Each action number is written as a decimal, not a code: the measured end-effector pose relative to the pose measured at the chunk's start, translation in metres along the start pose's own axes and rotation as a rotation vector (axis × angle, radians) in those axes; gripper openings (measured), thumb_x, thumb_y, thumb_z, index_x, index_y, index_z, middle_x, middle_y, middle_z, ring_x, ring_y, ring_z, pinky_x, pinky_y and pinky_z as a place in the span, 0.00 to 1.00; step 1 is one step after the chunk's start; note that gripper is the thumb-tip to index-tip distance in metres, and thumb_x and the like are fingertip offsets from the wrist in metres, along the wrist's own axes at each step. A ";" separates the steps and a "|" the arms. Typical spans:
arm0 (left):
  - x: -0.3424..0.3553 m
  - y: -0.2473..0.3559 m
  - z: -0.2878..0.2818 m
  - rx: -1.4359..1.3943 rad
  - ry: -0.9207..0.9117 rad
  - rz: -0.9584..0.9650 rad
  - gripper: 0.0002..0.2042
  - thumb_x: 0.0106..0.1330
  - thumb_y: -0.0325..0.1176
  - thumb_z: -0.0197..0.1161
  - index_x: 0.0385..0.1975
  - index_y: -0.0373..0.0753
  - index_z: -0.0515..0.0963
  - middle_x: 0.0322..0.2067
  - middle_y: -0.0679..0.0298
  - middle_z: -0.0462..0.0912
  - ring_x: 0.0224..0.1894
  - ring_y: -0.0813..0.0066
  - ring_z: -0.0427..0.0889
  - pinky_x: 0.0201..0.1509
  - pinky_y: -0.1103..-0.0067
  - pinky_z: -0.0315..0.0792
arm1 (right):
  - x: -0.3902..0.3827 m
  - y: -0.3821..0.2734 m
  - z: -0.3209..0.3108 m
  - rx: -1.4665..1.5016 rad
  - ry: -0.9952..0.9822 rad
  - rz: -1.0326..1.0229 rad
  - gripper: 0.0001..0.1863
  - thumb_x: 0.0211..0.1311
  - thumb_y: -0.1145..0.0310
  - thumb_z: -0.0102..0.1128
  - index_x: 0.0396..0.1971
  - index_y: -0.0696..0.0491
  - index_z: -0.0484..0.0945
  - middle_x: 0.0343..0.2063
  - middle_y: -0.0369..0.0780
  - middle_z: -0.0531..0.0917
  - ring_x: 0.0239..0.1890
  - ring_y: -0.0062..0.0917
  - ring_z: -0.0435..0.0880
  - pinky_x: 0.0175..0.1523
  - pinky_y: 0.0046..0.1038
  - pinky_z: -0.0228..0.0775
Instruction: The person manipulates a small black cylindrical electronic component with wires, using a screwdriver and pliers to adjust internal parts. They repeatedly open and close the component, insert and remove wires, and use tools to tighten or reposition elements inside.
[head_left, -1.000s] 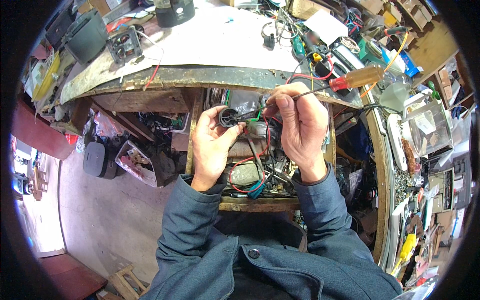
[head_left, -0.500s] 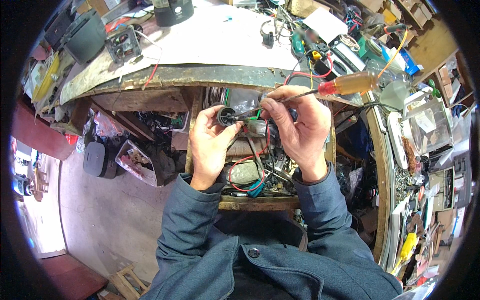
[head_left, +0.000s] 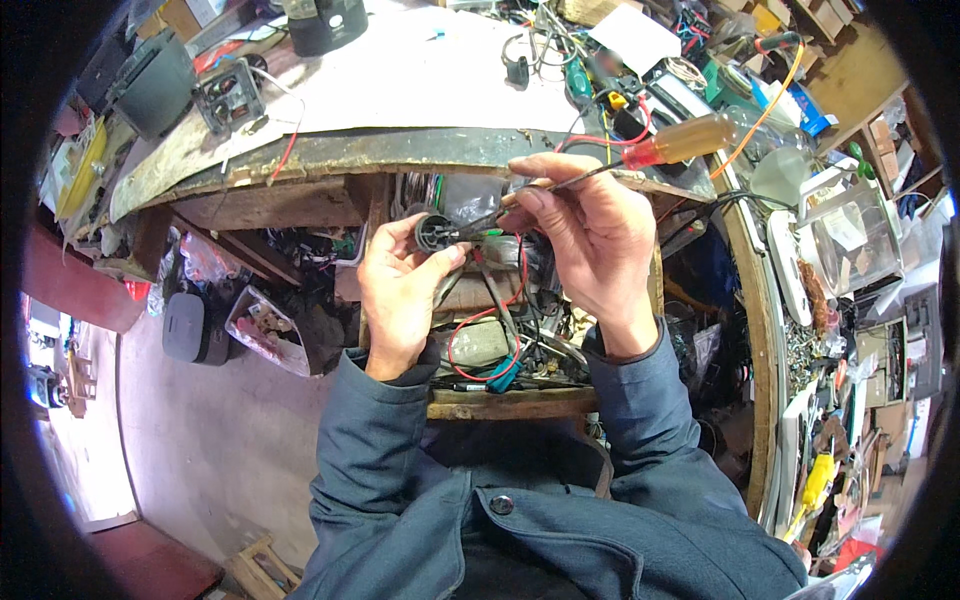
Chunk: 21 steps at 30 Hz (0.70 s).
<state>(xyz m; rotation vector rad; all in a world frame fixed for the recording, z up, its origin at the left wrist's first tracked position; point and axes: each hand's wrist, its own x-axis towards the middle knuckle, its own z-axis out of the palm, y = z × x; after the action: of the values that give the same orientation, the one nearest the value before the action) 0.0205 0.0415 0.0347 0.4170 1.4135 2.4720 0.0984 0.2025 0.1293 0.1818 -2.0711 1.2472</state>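
In the head view, just in front of the near edge of the counter and above an open drawer, the person's left hand pinches a round black part between thumb and fingers, its open face turned to the right. The right hand is closed on the slim shaft of a screwdriver, thumb against fingers, with the amber and red handle standing out free beyond it, up and to the right.

The screwdriver's long axis slants from that handle down and leftward toward the round black part, which lies left of the right hand and within the left hand's fingertips, so the left is nearer. Whether the tip touches the part or stops just short cannot be told. Below the hands, a red wire loops over the drawer's clutter.
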 end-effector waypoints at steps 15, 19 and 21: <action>0.000 0.001 -0.001 0.090 -0.028 -0.123 0.18 0.65 0.17 0.63 0.52 0.33 0.68 0.42 0.60 0.80 0.42 0.73 0.83 0.47 0.73 0.83 | 0.002 0.011 0.006 -0.096 -0.072 -0.110 0.07 0.59 0.73 0.71 0.36 0.56 0.84 0.29 0.44 0.85 0.31 0.35 0.88 0.37 0.30 0.78; 0.000 0.005 -0.001 0.051 -0.003 -0.183 0.23 0.66 0.21 0.65 0.58 0.35 0.63 0.40 0.57 0.80 0.34 0.73 0.84 0.36 0.75 0.84 | 0.005 0.007 0.003 -0.159 -0.074 -0.167 0.07 0.59 0.72 0.71 0.35 0.56 0.84 0.28 0.44 0.85 0.31 0.36 0.87 0.37 0.31 0.78; -0.003 0.015 0.003 0.132 -0.050 -0.115 0.26 0.68 0.23 0.63 0.65 0.36 0.63 0.41 0.59 0.79 0.34 0.76 0.83 0.34 0.77 0.84 | 0.006 0.006 0.004 -0.123 -0.095 -0.142 0.07 0.59 0.72 0.71 0.35 0.56 0.84 0.28 0.44 0.85 0.31 0.36 0.87 0.37 0.32 0.78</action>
<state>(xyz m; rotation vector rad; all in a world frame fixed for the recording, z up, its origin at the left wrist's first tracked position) 0.0231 0.0354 0.0488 0.4089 1.5403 2.2709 0.0889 0.2039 0.1275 0.3315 -2.1679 1.0405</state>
